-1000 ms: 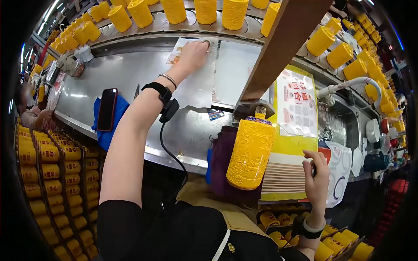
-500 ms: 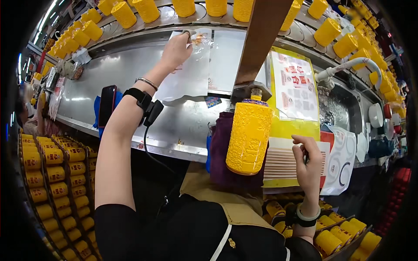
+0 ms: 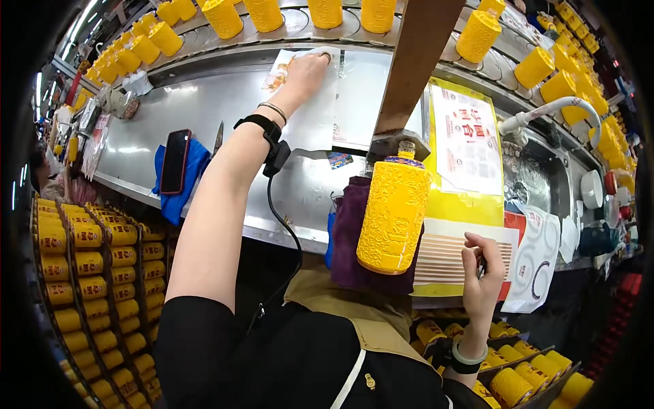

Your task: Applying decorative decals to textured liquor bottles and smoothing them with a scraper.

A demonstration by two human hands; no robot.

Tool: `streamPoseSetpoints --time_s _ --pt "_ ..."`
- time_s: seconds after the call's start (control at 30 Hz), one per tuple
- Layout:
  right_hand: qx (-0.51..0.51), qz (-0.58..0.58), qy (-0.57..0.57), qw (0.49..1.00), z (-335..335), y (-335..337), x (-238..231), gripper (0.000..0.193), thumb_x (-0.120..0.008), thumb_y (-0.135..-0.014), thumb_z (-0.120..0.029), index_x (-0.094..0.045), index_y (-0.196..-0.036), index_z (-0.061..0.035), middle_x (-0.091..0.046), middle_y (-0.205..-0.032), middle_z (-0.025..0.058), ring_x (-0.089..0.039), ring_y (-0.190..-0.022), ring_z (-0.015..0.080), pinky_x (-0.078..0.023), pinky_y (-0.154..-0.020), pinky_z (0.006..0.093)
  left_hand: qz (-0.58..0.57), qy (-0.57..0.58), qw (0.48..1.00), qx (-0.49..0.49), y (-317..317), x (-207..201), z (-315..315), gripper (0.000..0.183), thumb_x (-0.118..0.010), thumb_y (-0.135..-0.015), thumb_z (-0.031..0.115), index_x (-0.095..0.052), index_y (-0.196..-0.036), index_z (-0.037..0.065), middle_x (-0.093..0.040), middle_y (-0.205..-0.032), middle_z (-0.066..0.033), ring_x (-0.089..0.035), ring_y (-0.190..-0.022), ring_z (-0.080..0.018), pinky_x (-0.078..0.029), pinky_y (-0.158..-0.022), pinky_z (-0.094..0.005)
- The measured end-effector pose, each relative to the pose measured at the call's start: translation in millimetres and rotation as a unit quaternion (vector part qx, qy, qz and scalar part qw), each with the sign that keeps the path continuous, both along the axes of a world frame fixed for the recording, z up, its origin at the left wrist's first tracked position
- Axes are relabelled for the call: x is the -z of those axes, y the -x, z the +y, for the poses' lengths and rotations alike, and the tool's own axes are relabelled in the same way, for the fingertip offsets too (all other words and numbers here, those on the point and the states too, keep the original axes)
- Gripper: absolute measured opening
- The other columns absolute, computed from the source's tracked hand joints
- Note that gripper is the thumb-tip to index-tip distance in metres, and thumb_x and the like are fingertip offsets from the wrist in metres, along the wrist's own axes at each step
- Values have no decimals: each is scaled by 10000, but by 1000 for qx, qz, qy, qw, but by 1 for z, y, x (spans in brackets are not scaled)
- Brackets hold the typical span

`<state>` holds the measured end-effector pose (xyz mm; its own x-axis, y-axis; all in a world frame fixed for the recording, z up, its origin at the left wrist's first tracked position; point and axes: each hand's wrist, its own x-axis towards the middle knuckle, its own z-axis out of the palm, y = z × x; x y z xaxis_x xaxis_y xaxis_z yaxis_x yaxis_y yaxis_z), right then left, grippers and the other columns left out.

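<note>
My left hand (image 3: 310, 75) reaches to the far side of the steel worktop and rests on white sheets (image 3: 315, 126), fingers curled down. An orange-and-white printed piece (image 3: 278, 73) shows beside it; whether the fingers pinch a sheet is hidden. In front of me a yellow embossed bottle (image 3: 394, 217) leans neck-away on a dark purple cloth (image 3: 349, 238), its clear neck by a metal plate (image 3: 400, 144) on a brown post. To its right my right hand (image 3: 482, 269) hovers over a striped sheet (image 3: 443, 259), fingers curled round something small and dark that I cannot make out.
A phone (image 3: 176, 160) lies on a blue cloth (image 3: 197, 163) beside a pointed metal tool (image 3: 218, 138). Behind the worktop runs a conveyor (image 3: 293, 37) carrying yellow bottles. The brown post (image 3: 419, 68) rises mid-view. At right are a tap (image 3: 545, 112) and sink (image 3: 560, 177); bottle racks (image 3: 92, 266) stand below left.
My left hand has shifted right across the white sheets, uncovering the orange print on its left. The phone, blue cloth and pointed tool show more fully. My right hand has hardly moved.
</note>
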<state>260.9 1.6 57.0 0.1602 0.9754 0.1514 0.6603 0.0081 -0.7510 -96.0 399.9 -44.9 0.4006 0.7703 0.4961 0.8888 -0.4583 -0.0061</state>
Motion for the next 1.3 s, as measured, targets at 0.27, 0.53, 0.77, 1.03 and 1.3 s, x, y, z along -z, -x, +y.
streamPoseSetpoints --time_s 0.27,0.53,0.77,1.03,1.3 --pt "-28 50 -9 998 8 6 5 197 -678 -977 -30 -700 -1169 11 -648 -932 42 -519 -749 100 -426 -674 265 -299 96 949 27 8 -44 -77 130 -757 -832 69 -738 -938 -4 -767 -862 -148 -754 -826 -257 -594 -789 -367" --pt "-32 225 -16 974 31 29 8 257 -653 -1040 -111 -669 -1268 5 -593 -910 -27 -471 -774 57 -387 -689 221 -145 -73 916 368 -71 -125 -268 354 -760 -791 56 -787 -1143 72 -777 -1030 -53 -742 -956 -240 -592 -850 -374" --pt "-73 294 18 953 58 56 15 453 -692 -1033 -183 -537 -1413 8 -517 -871 -32 -468 -791 57 -397 -715 220 -112 -99 926 347 -73 -92 -294 320 -717 -677 107 -766 -986 43 -756 -1091 -88 -731 -1040 -265 -603 -894 -433" --pt "-41 320 49 945 63 73 27 613 -758 -989 -214 -458 -1469 21 -441 -872 -39 -437 -782 52 -386 -713 201 -523 177 817 167 -83 -65 -322 451 -635 -958 -4 -567 -1399 -66 -604 -1412 -235 -608 -1309 -323 -479 -1105 -422" --pt "-24 331 51 942 58 79 26 563 -699 -1027 -212 -462 -1484 14 -436 -897 -40 -425 -815 52 -360 -737 197 -703 448 534 142 -104 -65 -322 700 -624 -1047 59 -215 -1605 -48 -402 -1582 -186 -423 -1472 -244 -352 -1230 -408"
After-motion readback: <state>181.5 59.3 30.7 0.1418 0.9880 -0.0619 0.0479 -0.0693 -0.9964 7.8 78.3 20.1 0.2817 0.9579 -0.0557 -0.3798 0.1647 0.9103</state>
